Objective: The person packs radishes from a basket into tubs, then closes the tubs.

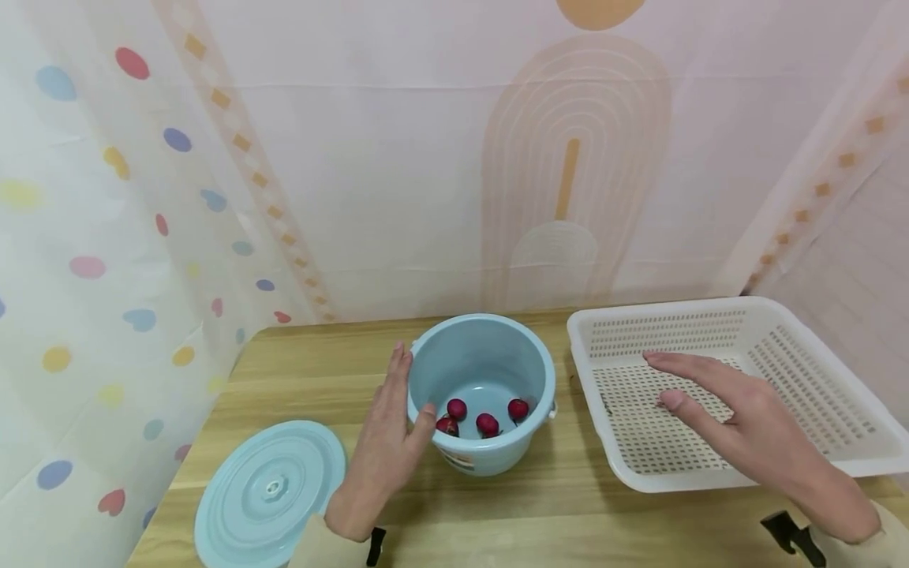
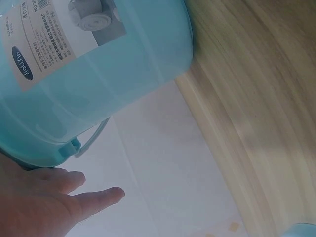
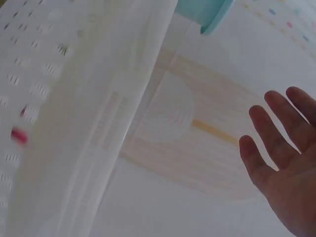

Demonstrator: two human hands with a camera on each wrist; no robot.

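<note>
My left hand (image 1: 387, 446) is at the left side of a light blue bucket (image 1: 483, 461), its fingers extended along the outside and the thumb over the near rim. Several small red radishes (image 1: 487, 424) lie on the bucket's bottom. In the left wrist view the bucket's wall (image 2: 133, 69) carries a printed label (image 2: 42, 44), and the fingers are straight beside the rim. Over a white perforated basket (image 1: 604, 442), my right hand (image 1: 746, 418) hovers with fingers stretched and nothing held. The right wrist view shows a blurred red thing (image 3: 19, 135) in the basket; its kind is unclear.
A round light blue lid (image 1: 273, 493) lies flat on the wooden table (image 1: 327, 363) to the left of the bucket. Patterned cloth (image 1: 398, 181) hangs behind the table and along both sides. The basket stands right of the bucket, separated by a narrow gap.
</note>
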